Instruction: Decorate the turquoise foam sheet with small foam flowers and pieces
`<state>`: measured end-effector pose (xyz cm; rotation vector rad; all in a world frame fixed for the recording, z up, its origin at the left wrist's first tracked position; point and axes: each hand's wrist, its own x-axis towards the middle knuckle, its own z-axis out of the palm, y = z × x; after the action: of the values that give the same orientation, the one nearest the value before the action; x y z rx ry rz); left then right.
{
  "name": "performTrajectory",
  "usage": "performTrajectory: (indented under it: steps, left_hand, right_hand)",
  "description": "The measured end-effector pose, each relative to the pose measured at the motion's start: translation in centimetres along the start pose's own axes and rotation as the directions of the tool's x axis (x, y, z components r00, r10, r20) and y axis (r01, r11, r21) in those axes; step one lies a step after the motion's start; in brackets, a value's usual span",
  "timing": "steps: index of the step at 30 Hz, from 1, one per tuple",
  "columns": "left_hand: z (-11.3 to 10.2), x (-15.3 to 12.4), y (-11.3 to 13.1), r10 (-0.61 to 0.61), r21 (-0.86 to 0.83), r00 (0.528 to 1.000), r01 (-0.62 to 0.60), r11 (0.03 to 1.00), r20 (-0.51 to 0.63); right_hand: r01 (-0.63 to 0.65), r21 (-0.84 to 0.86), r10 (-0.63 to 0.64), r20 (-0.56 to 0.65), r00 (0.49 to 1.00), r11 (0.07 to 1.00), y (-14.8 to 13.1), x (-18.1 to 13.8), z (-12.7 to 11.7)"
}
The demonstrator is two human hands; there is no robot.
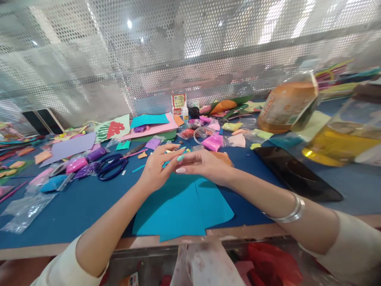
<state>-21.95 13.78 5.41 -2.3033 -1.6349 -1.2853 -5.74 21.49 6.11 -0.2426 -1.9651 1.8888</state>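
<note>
My left hand (157, 167) and my right hand (202, 163) meet above a teal paper sheet (181, 208) that lies on the blue table mat (89, 200). The fingertips of both hands pinch a small teal piece (180, 158) between them. The right wrist wears a silver bangle (290, 212). The teal sheet has a cut line down its middle and overhangs the table's front edge.
Blue scissors (111, 166) and clay bags in pink, purple and blue lie at the left. Coloured paper sheets and a glue bottle (185, 113) sit behind. A black phone (297, 174) and two bottles of amber liquid (287, 105) stand at the right. A perforated metal wall closes the back.
</note>
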Motion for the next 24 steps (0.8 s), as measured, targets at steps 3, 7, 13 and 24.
performTrajectory:
  steps: [3, 7, 13, 24]
  left_hand:
    - [-0.1, 0.1, 0.3, 0.039, -0.037, 0.997, -0.037, 0.999, 0.072]
    - [-0.3, 0.1, 0.8, 0.118, -0.094, 0.991, -0.112, 0.989, 0.056]
    - [-0.7, 0.2, 0.6, 0.158, 0.157, 0.979, -0.137, 0.978, -0.128]
    - [-0.2, 0.1, 0.2, 0.062, -0.030, 0.998, -0.061, 0.998, 0.010]
  right_hand:
    - [-0.066, 0.021, 0.066, 0.002, 0.998, 0.998, -0.1, -0.1, 0.3]
    - [-0.179, 0.034, 0.178, 0.029, 0.984, 0.983, 0.0, -0.2, 0.5]
    - [-0.165, 0.057, 0.164, 0.022, 0.986, 0.985, -0.1, -0.1, 0.3]
    - [-0.052, 0.085, 0.046, 0.068, 0.997, 0.995, 0.6, -0.1, -0.1]
